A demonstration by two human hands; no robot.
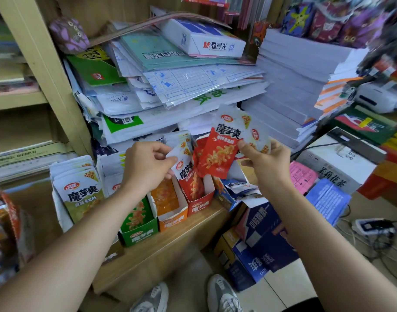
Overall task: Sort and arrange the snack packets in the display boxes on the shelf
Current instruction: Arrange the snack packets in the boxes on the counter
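Observation:
Three small display boxes stand in a row on the wooden shelf: a green box [140, 236], an orange box [173, 220] and a red box [200, 206]. My left hand [145, 164] pinches the top of a red-and-white snack packet [188, 176] standing in the red box. My right hand [266, 162] holds up a small bunch of red-and-white snack packets [224, 145] above that box. A stack of green-printed packets [80, 188] leans at the left of the boxes.
Piles of plastic-wrapped paper [170, 86] and stacked white sheets [289, 91] crowd the shelf behind the boxes. Blue cartons [260, 248] stand on the floor under the shelf edge. A white tea carton [337, 167] sits at the right. Cables lie on the floor.

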